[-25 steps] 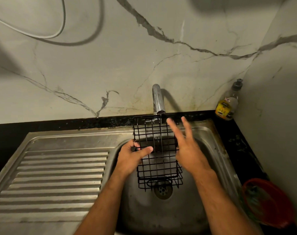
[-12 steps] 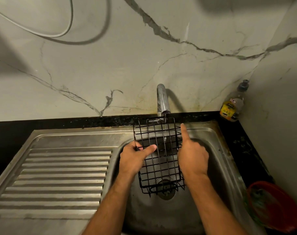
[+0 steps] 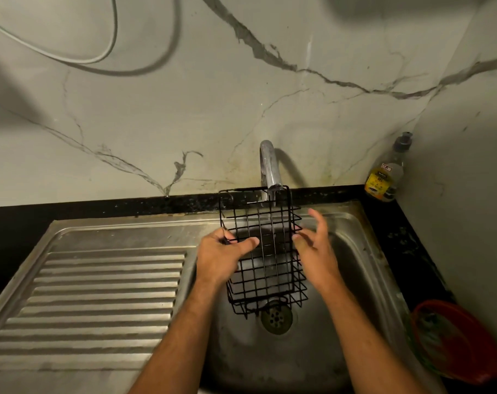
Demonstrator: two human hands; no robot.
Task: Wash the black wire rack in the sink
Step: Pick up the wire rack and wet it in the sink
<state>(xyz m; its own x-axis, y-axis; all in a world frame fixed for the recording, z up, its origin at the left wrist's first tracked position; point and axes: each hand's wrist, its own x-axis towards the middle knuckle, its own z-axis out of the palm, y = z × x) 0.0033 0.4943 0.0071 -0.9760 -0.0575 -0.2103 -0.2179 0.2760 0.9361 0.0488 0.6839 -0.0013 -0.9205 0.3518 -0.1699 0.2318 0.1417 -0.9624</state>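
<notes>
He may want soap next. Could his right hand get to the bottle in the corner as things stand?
Probably yes. The right hand is open beside the wire rack, which the left hand grips, and nothing stands on the counter between it and the bottle.

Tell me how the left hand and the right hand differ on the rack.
The left hand grips the black wire rack by its left edge, thumb across the mesh; the right hand has its fingers spread and grips nothing, at most touching the right side. Both are bare, over the sink.
</notes>
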